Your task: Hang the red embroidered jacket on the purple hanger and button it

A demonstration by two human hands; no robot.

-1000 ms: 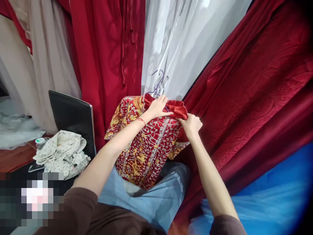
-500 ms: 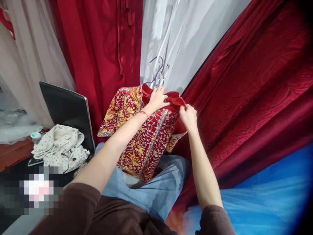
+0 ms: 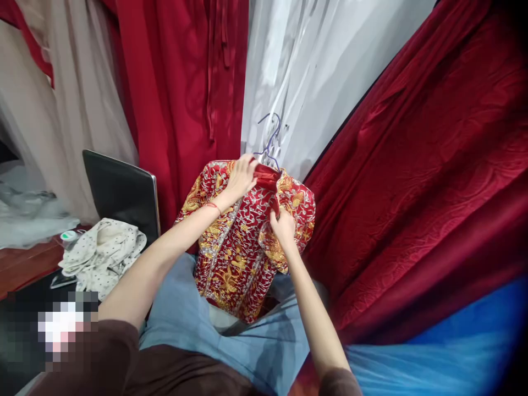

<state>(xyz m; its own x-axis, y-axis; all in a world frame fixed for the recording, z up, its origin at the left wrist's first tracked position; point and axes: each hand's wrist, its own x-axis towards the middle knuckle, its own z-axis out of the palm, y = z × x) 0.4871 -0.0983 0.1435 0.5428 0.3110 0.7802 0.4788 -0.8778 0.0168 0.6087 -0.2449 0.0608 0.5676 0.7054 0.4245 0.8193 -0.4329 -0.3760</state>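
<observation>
A red jacket [image 3: 231, 258] with gold and silver embroidery hangs on a purple hanger [image 3: 270, 140] between my knees. My left hand [image 3: 241, 179] is closed on the jacket's collar at the left side of the neck opening, its fingertips partly hidden. Lower and to the right, my right hand [image 3: 284, 224] pinches the jacket's front edge, thumb on top. That edge is folded inward across the front. Red lining shows inside the neck opening between my hands.
Left of me, a dark laptop-like panel [image 3: 121, 192] stands behind a white dotted cloth [image 3: 103, 253] and a phone [image 3: 63, 279]. Red curtains [image 3: 181, 110] and white fabric [image 3: 330, 71] hang behind. Red patterned cloth [image 3: 433, 165] and blue tulle [image 3: 424, 368] lie to the right.
My right hand has brought the jacket's right front edge leftward and down, so that side now covers the hanger's shoulder. My left hand has shifted left along the collar.
</observation>
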